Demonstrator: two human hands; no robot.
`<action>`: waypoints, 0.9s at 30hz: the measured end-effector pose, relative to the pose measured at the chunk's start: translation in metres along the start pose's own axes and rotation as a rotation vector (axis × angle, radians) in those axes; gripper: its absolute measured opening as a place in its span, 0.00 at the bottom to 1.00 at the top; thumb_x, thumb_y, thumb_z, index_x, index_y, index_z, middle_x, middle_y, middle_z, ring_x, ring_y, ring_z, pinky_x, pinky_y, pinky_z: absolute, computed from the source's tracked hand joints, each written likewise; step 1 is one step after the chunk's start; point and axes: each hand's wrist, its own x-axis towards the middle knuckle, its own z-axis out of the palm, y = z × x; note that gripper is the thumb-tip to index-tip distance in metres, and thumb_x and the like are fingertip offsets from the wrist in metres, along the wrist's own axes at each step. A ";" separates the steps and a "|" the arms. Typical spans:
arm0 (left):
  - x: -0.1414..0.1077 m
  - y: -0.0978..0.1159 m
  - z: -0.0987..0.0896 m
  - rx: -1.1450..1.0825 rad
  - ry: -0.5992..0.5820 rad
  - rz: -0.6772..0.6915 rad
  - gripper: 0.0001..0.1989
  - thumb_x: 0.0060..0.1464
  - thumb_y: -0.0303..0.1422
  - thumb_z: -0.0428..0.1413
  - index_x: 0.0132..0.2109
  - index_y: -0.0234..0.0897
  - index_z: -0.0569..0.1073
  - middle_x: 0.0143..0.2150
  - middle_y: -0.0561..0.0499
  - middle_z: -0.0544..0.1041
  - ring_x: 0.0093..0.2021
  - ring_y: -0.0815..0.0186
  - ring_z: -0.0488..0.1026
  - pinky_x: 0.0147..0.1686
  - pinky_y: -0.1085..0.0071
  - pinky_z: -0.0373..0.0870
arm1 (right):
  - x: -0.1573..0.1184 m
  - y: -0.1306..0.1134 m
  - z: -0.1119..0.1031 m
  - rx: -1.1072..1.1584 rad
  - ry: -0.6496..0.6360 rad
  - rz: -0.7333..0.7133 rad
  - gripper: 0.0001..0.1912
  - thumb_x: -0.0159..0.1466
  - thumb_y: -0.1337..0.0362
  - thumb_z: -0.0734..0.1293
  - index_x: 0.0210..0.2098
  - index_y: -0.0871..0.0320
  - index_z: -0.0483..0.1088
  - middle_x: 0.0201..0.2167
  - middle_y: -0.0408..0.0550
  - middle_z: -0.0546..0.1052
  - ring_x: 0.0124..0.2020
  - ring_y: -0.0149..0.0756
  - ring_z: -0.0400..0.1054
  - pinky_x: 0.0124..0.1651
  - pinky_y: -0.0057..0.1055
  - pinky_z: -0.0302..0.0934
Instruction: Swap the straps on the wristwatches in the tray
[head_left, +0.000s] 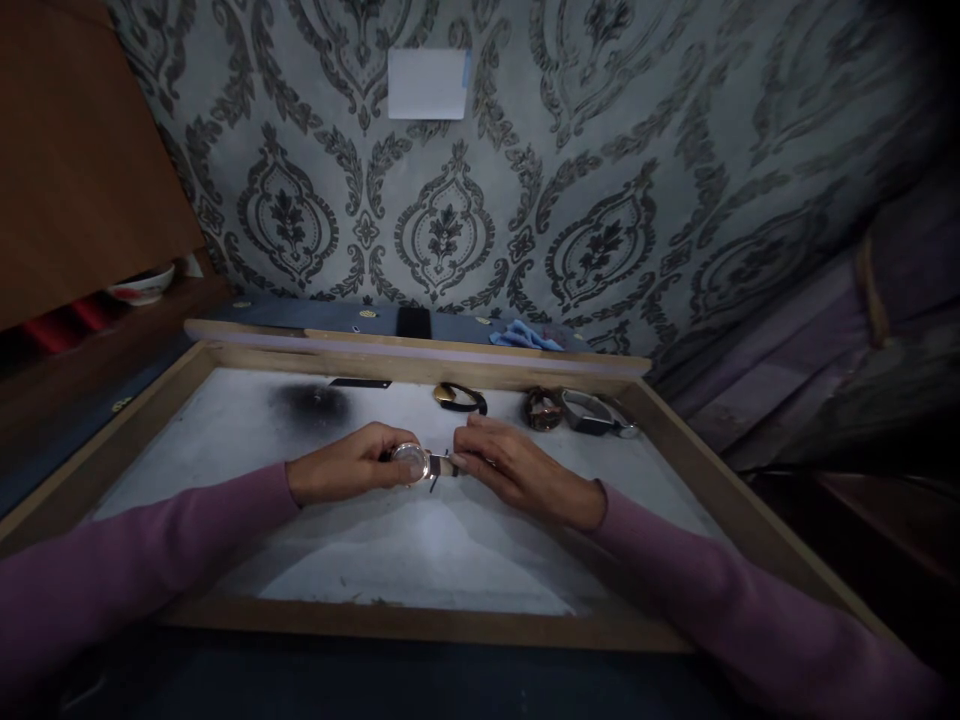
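Observation:
A wristwatch [409, 462] with a round, shiny case is held above the white-bottomed wooden tray. My left hand [358, 462] grips its case from the left, thumb across the dial. From the right, my right hand [517, 465] closes its fingers on the watch's short dark strap [444, 466]. A thin dark sliver crosses the strap; I cannot make out what it is. Behind my right hand lies a watch with a gold case and black strap [459, 398]. Farther right are a brown-banded watch [543, 408] and a grey watch [589, 412].
Wooden walls [420, 615] border the tray on all sides. A flat black strip [360, 383] lies near its back wall. Behind the tray are a blue cloth [525, 336] and a black rectangular item [414, 323]. A bowl [142, 286] stands on the left shelf.

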 end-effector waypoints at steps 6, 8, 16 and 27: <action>0.001 -0.001 0.000 0.014 0.004 0.010 0.12 0.57 0.40 0.54 0.34 0.34 0.68 0.27 0.55 0.62 0.28 0.70 0.56 0.27 0.72 0.52 | 0.000 -0.001 0.000 0.060 -0.028 0.030 0.17 0.71 0.60 0.52 0.27 0.56 0.56 0.24 0.42 0.61 0.26 0.32 0.55 0.31 0.30 0.51; 0.001 -0.002 0.001 0.010 0.007 0.004 0.11 0.56 0.39 0.54 0.34 0.34 0.69 0.26 0.56 0.61 0.27 0.70 0.56 0.27 0.72 0.52 | -0.001 -0.002 0.000 0.133 -0.062 0.064 0.16 0.71 0.60 0.53 0.27 0.56 0.56 0.22 0.40 0.59 0.23 0.30 0.53 0.29 0.29 0.49; 0.003 -0.002 0.010 0.002 0.012 -0.023 0.12 0.56 0.39 0.53 0.33 0.33 0.69 0.22 0.59 0.59 0.23 0.73 0.53 0.23 0.74 0.48 | 0.000 -0.004 0.005 0.330 -0.123 0.106 0.16 0.70 0.59 0.55 0.26 0.57 0.55 0.20 0.37 0.55 0.22 0.27 0.50 0.27 0.26 0.47; 0.002 -0.001 0.013 0.054 0.066 -0.047 0.10 0.55 0.36 0.53 0.32 0.32 0.72 0.21 0.59 0.61 0.23 0.73 0.55 0.24 0.74 0.50 | -0.001 -0.008 0.012 0.303 -0.080 0.091 0.15 0.69 0.61 0.56 0.26 0.56 0.55 0.20 0.36 0.55 0.21 0.27 0.50 0.26 0.25 0.47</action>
